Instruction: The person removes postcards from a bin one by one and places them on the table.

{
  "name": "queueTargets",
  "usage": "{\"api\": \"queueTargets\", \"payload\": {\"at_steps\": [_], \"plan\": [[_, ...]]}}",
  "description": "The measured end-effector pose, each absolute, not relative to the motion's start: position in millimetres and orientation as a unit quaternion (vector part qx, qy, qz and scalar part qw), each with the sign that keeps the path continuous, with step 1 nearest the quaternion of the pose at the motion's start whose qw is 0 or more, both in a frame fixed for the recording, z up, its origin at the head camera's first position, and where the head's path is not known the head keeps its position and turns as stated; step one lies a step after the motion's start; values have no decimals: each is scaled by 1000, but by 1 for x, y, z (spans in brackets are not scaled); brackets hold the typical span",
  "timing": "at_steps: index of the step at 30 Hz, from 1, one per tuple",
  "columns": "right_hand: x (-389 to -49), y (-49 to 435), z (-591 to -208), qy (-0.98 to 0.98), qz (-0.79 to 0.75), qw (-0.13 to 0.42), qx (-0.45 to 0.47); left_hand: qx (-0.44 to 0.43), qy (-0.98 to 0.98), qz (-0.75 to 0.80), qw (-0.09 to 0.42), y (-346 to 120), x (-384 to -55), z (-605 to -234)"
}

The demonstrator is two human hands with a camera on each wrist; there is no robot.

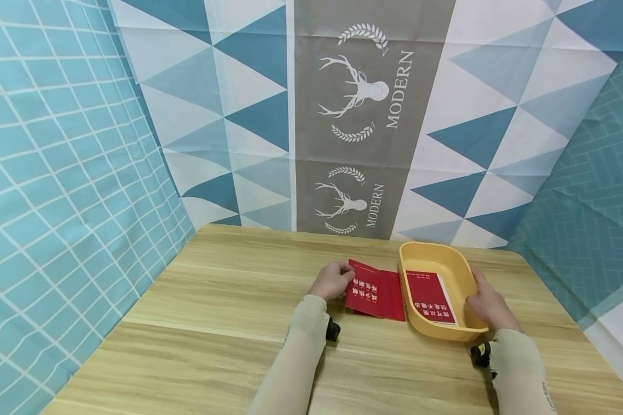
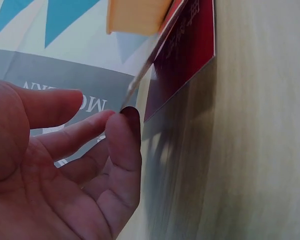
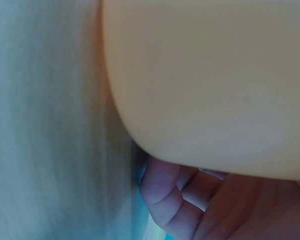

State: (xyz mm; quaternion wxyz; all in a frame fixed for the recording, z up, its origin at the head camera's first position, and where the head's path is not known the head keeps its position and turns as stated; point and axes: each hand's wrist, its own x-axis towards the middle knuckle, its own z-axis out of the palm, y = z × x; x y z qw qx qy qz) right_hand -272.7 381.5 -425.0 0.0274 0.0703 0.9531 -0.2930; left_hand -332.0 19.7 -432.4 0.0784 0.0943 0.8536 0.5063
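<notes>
My left hand holds the left edge of a red printed booklet between its fingertips, and that side is raised from the table. In the left wrist view, the booklet's thin edge meets the fingertips, while the thumb stands apart. The booklet's right part lies beside a yellow plastic basket. Inside the basket rests another red booklet with a white edge. My right hand grips the basket's right rim, thumb over the inside. Curled fingers show under the basket's wall in the right wrist view.
Everything stands on a wood-grain table. Behind it hangs a patterned cloth with deer heads and triangles. A blue tiled sheet borders the left side, and a teal sheet the right.
</notes>
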Motion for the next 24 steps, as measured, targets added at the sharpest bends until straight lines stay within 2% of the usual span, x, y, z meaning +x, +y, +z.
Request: {"api": "queueTargets", "payload": {"at_steps": [10,24], "plan": [[-272,380,-425,951,-299,35,76,94,873,471,81,20,-328,-430],[-272,379,-423,946,-310,41,84,128,916,375,55,23,-324,-426]]}}
